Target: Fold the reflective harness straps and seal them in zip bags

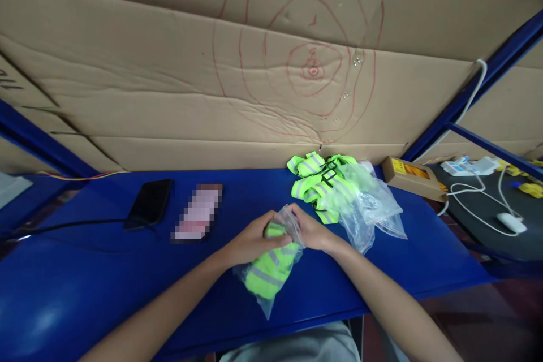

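Observation:
A clear plastic bag [267, 306] lies tilted over the front of the blue table, with a folded neon-yellow reflective vest [265, 274] inside it. Grey reflective strips show through the plastic. My left hand [258, 240] is closed around the bag's left side, its thumb lying across the front. At the top right, my right hand [309, 229] pinches the bag's upper edge; its fingertips are partly hidden behind the plastic. Beyond my hands lies a loose pile of neon-yellow reflective straps or vests [307, 188] with black buckles, partly covered by empty clear bags [373, 203].
On the blue table [106, 288], a black phone [149, 203] with a cable and a second, blurred-out phone [198, 212] lie at left. A cardboard box [413, 176] stands at right, near a white power strip [469, 166]. A cardboard wall [169, 79] with red rings rises behind.

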`<state>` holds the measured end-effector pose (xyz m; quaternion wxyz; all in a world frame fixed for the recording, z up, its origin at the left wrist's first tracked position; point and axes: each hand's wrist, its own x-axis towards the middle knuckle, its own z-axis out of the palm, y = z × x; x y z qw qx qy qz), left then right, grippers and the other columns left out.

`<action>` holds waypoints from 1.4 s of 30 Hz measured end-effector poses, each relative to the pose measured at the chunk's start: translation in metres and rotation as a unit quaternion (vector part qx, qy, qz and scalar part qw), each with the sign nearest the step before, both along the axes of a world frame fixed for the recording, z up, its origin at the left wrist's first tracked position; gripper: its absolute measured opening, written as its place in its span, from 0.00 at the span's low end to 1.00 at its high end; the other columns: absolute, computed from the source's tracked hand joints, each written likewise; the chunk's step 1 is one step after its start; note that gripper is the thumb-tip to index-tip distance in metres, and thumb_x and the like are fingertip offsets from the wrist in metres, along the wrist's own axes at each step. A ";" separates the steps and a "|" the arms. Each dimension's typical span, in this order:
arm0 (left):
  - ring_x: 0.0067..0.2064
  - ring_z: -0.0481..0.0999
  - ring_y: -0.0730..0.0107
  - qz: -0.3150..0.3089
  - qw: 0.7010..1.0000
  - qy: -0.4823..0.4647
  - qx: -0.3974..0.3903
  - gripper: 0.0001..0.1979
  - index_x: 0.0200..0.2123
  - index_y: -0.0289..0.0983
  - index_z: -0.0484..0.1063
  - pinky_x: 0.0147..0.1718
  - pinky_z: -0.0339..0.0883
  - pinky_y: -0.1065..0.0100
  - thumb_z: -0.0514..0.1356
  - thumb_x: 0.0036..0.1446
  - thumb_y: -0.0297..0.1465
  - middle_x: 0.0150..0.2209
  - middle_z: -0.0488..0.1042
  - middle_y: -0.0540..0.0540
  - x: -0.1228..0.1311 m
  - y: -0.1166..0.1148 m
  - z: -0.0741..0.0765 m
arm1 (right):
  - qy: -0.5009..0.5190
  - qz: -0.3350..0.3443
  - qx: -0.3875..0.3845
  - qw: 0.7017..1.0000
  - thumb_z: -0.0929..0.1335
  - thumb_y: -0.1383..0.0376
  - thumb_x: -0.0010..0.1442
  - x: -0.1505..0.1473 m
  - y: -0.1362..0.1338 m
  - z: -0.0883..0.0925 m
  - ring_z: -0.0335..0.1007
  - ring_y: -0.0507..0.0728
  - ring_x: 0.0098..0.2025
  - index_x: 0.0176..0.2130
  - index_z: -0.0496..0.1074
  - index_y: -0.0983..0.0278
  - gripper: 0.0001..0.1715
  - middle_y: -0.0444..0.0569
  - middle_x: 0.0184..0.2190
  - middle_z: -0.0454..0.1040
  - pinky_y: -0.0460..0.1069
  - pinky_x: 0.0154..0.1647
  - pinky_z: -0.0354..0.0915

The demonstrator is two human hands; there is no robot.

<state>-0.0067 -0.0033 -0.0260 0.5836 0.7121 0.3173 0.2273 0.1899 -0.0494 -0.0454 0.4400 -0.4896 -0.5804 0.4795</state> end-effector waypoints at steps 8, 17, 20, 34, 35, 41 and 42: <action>0.40 0.81 0.60 0.162 0.944 -0.144 -0.250 0.25 0.48 0.39 0.75 0.40 0.74 0.64 0.65 0.58 0.52 0.41 0.81 0.44 -0.018 0.000 0.000 | -0.122 -0.041 0.144 0.981 0.70 0.55 0.66 0.003 -0.007 0.021 0.71 0.56 0.48 0.53 0.73 0.60 0.19 0.52 0.50 0.72 0.50 0.45 0.68; 0.33 0.78 0.66 0.132 0.955 -0.129 -0.233 0.22 0.40 0.35 0.78 0.35 0.72 0.68 0.74 0.49 0.44 0.34 0.80 0.47 -0.020 0.004 -0.007 | -0.014 -0.004 0.031 0.999 0.76 0.52 0.58 0.015 -0.004 0.026 0.66 0.50 0.33 0.27 0.75 0.65 0.20 0.46 0.32 0.73 0.46 0.33 0.62; 0.38 0.79 0.66 0.106 0.939 -0.180 -0.275 0.22 0.45 0.40 0.74 0.40 0.72 0.67 0.75 0.49 0.39 0.38 0.80 0.49 -0.023 0.004 -0.004 | -0.005 -0.054 0.024 0.998 0.76 0.53 0.58 0.016 -0.001 0.017 0.69 0.52 0.39 0.37 0.76 0.63 0.16 0.47 0.39 0.73 0.45 0.36 0.64; 0.52 0.81 0.49 0.118 0.946 -0.157 -0.257 0.25 0.51 0.35 0.78 0.49 0.72 0.59 0.67 0.59 0.47 0.48 0.84 0.38 -0.022 0.010 -0.010 | 0.133 -0.129 -0.049 0.981 0.78 0.50 0.53 0.003 -0.006 -0.001 0.67 0.50 0.27 0.46 0.75 0.65 0.29 0.42 0.28 0.73 0.46 0.29 0.65; 0.52 0.81 0.49 0.119 0.945 -0.158 -0.259 0.25 0.52 0.35 0.77 0.49 0.72 0.60 0.66 0.60 0.47 0.48 0.83 0.38 -0.023 0.010 -0.009 | 0.129 -0.124 -0.058 0.982 0.77 0.49 0.53 0.004 -0.006 0.000 0.68 0.50 0.27 0.44 0.76 0.66 0.28 0.43 0.28 0.74 0.46 0.29 0.66; 0.51 0.82 0.50 0.122 0.941 -0.171 -0.266 0.28 0.55 0.35 0.76 0.47 0.74 0.60 0.63 0.62 0.50 0.47 0.84 0.37 -0.023 0.008 -0.006 | 0.087 -0.134 -0.043 0.986 0.74 0.46 0.57 0.008 -0.008 0.001 0.67 0.50 0.27 0.31 0.74 0.67 0.26 0.45 0.24 0.74 0.46 0.29 0.63; 0.48 0.83 0.52 0.133 0.941 -0.167 -0.261 0.27 0.54 0.35 0.76 0.45 0.74 0.61 0.63 0.62 0.50 0.45 0.84 0.38 -0.022 0.007 -0.006 | 0.080 -0.133 -0.035 0.987 0.74 0.46 0.58 0.007 -0.009 0.000 0.67 0.50 0.27 0.31 0.74 0.66 0.26 0.45 0.24 0.74 0.46 0.29 0.63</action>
